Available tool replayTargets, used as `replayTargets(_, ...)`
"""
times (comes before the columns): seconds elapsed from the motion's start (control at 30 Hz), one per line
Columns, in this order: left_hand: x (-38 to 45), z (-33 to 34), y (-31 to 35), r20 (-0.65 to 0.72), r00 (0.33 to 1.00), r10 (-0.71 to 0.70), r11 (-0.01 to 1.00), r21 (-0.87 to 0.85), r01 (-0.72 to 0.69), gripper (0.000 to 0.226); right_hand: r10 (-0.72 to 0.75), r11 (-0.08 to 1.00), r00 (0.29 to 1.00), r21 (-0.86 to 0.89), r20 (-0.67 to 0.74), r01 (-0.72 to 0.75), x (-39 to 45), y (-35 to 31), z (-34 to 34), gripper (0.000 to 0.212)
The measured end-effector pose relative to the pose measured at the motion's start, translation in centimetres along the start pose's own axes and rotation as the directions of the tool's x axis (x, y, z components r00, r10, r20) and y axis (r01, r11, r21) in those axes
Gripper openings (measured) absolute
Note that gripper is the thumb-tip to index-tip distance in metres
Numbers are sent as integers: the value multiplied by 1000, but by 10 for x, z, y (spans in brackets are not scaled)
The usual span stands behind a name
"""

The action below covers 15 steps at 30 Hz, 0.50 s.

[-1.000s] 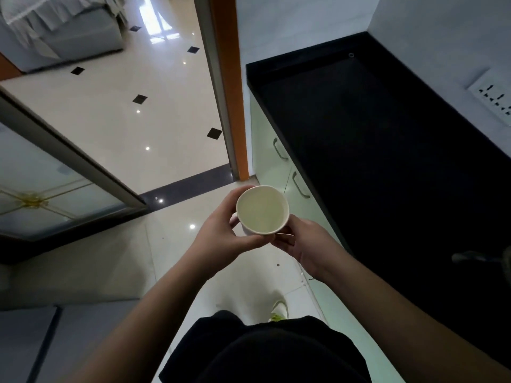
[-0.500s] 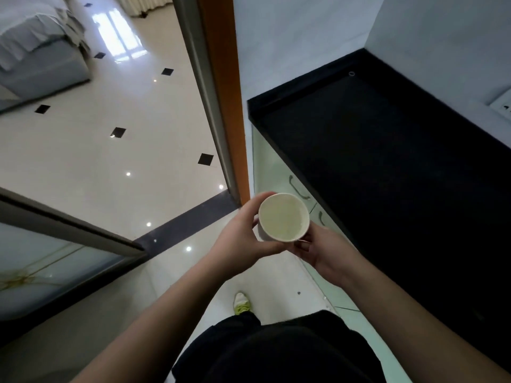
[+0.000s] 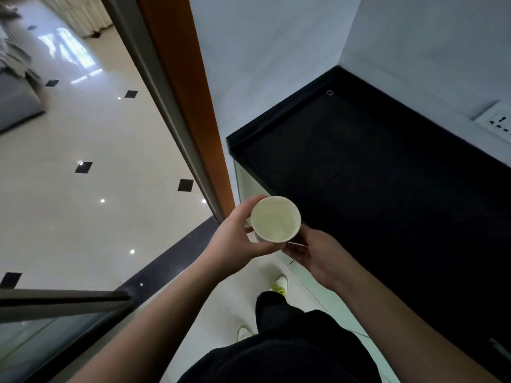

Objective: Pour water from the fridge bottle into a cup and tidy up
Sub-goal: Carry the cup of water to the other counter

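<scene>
A white paper cup (image 3: 275, 219) sits upright between both hands in front of my chest, seen from above; its inside looks pale, with a small glint near the rim. My left hand (image 3: 235, 240) grips the cup's left side, thumb and fingers curled around the wall. My right hand (image 3: 315, 254) holds it from the lower right, with its fingers tucked under the cup. The cup hangs over the floor, just left of the counter's near corner. No fridge or bottle is in view.
A black countertop (image 3: 387, 189) runs along the right below a white wall with a socket (image 3: 497, 121). Pale green cabinet fronts (image 3: 246, 183) sit beneath it. An orange door frame (image 3: 188, 100) and a glass sliding door (image 3: 49, 313) bound a glossy tiled floor (image 3: 83, 150).
I have walked forward toward the doorway, cup carried in both hands. The counter corner and door frame have come closer, and the view has tilted up the wall. The grip looks unchanged.
</scene>
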<state>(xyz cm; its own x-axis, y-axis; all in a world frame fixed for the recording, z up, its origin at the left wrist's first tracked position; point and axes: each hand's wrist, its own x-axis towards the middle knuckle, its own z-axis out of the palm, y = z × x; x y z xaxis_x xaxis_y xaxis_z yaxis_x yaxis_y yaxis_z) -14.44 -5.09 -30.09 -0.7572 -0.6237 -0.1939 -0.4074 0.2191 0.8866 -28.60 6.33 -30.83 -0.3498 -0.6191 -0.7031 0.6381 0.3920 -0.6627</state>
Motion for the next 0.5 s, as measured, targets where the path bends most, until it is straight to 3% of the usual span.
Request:
replayTargets(0.27,91,-10,1,13,1000,-27,999,-42,28,77,68,997,995,41,-75,-65,68,-56,-2,24)
replayTargets(0.5,151,-13,-12,-110,994,15,999,-30,-19,75,58,997,994,-36,-97,-62,129,-94,10,22)
